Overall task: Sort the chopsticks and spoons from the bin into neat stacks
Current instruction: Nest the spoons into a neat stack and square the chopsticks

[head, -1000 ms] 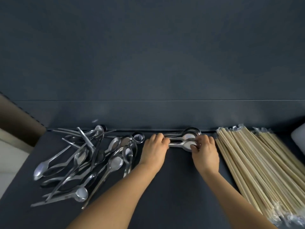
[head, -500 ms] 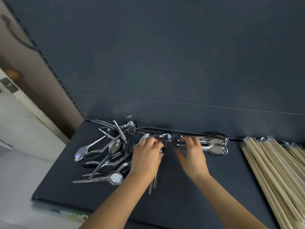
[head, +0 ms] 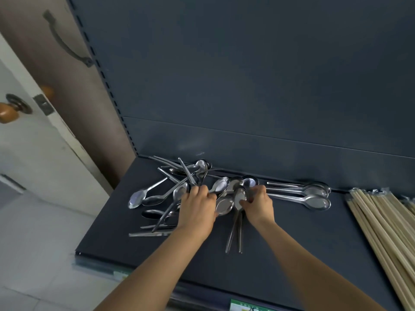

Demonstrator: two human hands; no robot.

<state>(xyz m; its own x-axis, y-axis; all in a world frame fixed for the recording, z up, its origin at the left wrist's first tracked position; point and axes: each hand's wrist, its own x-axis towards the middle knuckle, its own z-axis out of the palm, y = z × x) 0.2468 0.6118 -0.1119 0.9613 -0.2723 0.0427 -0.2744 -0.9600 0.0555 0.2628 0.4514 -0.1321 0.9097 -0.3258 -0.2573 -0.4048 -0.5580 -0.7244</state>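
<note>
We see two bare forearms, no sleeves in frame. Our left hand (head: 197, 209) and right hand (head: 258, 205): no gloves, rings, watch or wristbands visible. Nails short, unpainted where visible.

Hidden and cut-off parts
Chopsticks (head: 386, 223) cropped by right edge; several spoon handles in the loose spoon pile (head: 170, 194) covered by left hand (head: 197, 212); right hand (head: 258, 205) grip unclear.
</note>
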